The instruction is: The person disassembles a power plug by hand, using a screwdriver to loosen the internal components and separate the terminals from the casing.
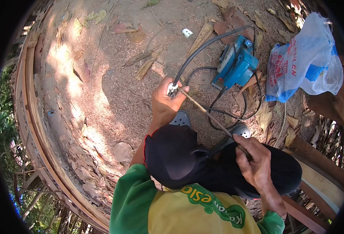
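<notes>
My left hand (pixel 164 102) is closed around a white electrical plug (pixel 172 89) with its inside exposed, at the end of a thick black cable (pixel 205 45). My right hand (pixel 254 160) grips a long, thin screwdriver (pixel 208 113) with a brownish, rusty-looking shaft. Its tip reaches up to the plug, beside my left thumb; the handle is mostly hidden in my right fist. A small white plug cover (pixel 187 32) lies on the ground ahead of my left hand. To the right of that hand rests a blue electric planer (pixel 238 64), with cable looped about it.
A clear plastic bag (pixel 302 58) with red print and blue parts stands at the right. Dry leaves (pixel 264 117) and wood shavings cover the ground. Long wooden boards (pixel 29 105) curve along the left edge; more planks (pixel 322 183) lie at lower right. My grey clogs (pixel 181 118) show below my hands.
</notes>
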A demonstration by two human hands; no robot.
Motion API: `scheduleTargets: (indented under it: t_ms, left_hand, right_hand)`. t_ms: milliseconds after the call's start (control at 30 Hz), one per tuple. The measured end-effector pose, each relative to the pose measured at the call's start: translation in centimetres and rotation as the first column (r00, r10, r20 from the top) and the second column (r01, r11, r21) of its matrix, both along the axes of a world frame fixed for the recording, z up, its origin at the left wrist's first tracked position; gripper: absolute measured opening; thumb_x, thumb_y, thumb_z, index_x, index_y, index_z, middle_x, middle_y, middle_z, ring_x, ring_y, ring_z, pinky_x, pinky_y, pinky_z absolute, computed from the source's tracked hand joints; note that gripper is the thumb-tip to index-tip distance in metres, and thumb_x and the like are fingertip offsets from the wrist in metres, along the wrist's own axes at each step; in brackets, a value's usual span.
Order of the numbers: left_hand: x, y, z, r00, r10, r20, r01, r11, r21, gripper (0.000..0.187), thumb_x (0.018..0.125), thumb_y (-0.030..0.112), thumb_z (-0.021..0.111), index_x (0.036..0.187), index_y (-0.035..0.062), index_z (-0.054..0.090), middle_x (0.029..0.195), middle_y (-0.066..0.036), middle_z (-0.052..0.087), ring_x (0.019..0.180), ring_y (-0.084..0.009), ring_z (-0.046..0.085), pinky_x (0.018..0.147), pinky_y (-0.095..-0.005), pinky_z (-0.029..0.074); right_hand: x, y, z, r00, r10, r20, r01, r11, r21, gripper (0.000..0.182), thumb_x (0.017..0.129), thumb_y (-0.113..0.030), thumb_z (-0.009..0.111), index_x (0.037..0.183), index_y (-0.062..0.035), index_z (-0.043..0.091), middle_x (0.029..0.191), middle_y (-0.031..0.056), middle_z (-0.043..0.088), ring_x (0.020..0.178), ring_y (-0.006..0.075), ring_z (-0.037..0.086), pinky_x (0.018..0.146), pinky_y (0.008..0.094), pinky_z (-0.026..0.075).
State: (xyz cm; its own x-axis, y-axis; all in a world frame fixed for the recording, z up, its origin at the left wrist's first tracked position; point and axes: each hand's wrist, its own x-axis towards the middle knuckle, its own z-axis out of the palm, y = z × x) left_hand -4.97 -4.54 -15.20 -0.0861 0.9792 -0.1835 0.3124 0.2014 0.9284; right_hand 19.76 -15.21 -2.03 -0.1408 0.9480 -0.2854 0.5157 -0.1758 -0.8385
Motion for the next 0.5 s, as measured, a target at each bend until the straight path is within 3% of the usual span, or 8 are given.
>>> scheduleTargets:
  t_ms: [300,400,500]
  left_hand:
    - [-0.13,0.03,0.27,0.997,-0.035,-0.063,0.038,0.998,0.048,0.024,0.082,0.018,0.078,0.089,0.0035,0.061,0.069,-0.002,0.061,0.064,-0.0087,0.053,0.059,-0.0269,0.044]
    - [-0.39,-0.06,0.17,0.993,-0.074,-0.088,0.077,0.996,0.038,0.022,0.082,0.016,0.077,0.089,0.0035,0.060,0.070,-0.003,0.062,0.065,-0.0087,0.055,0.060,-0.0266,0.045]
    - [-0.58,-0.28,-0.30,0.993,-0.090,-0.082,0.093,0.995,0.031,0.021,0.082,0.014,0.076,0.089,0.0038,0.060,0.070,-0.004,0.063,0.066,-0.0087,0.056,0.060,-0.0266,0.046]
  right_hand:
    - [0.14,-0.14,-0.52,0.987,0.103,0.119,-0.124,0.976,0.179,0.039,0.083,0.002,0.065,0.122,-0.0013,0.064,0.077,0.0112,0.061,0.058,0.0245,0.058,0.058,0.0354,0.050]
    - [-0.01,-0.24,-0.63,0.980,0.119,0.162,-0.151,0.968,0.202,0.035,0.084,0.001,0.065,0.118,0.0001,0.066,0.072,0.0104,0.060,0.056,0.0221,0.058,0.057,0.0330,0.049]
    - [-0.03,-0.21,-0.59,1.000,0.000,-0.015,0.000,0.999,0.032,0.030,0.084,0.001,0.064,0.114,0.0019,0.068,0.069,0.0105,0.059,0.057,0.0200,0.058,0.057,0.0300,0.048]
